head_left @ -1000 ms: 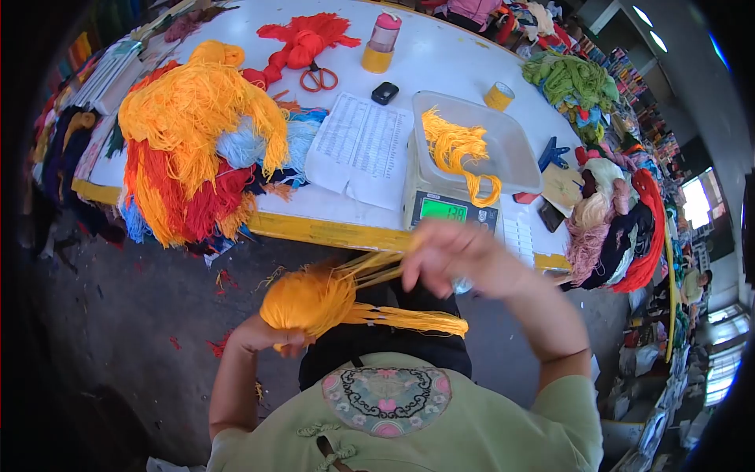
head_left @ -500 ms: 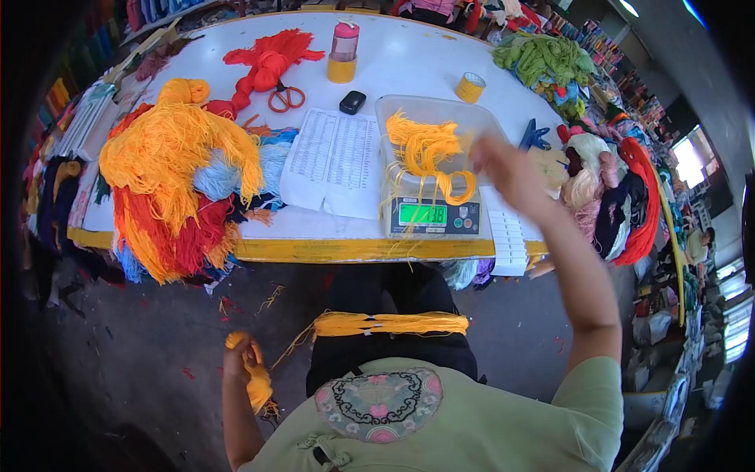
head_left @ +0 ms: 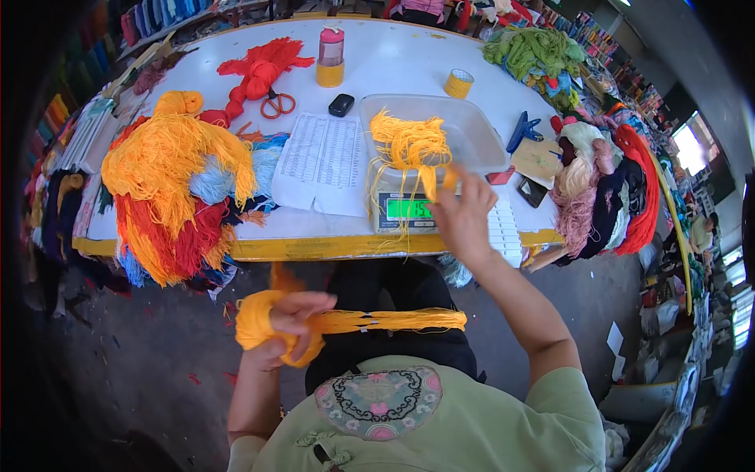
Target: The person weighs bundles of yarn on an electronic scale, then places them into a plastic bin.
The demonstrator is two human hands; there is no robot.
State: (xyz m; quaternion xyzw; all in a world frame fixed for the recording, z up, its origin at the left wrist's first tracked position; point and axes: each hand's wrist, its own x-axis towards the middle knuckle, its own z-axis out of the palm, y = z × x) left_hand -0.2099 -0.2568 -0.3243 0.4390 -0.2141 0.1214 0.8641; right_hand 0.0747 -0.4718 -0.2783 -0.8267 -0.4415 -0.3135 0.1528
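My left hand (head_left: 292, 318) is closed on a thick bundle of yellow-orange yarn (head_left: 255, 318) at the left of my lap. A stretched hank of the same yarn (head_left: 409, 320) lies across my thighs, its left end reaching my left fingers. My right hand (head_left: 470, 216) is over the front of a digital scale (head_left: 405, 223), its fingers pinched at the end of a loop of yellow yarn (head_left: 427, 181). That loop hangs from the yellow yarn pile (head_left: 409, 138) in the clear plastic tray (head_left: 484, 141) on the scale. My right hand partly covers the green display.
A printed sheet (head_left: 321, 161), black case (head_left: 341, 105), red-handled scissors (head_left: 277, 104), red yarn (head_left: 263, 75), pink bottle (head_left: 331, 57) and tape roll (head_left: 458, 82) are on the table. Yarn heaps (head_left: 169, 165) stand left; a blue clip (head_left: 523, 131) and phone (head_left: 532, 191) right.
My left hand has come up and right to my lap, bringing the yarn bundle. My right hand has moved left and down to the yarn loop at the tray's front.
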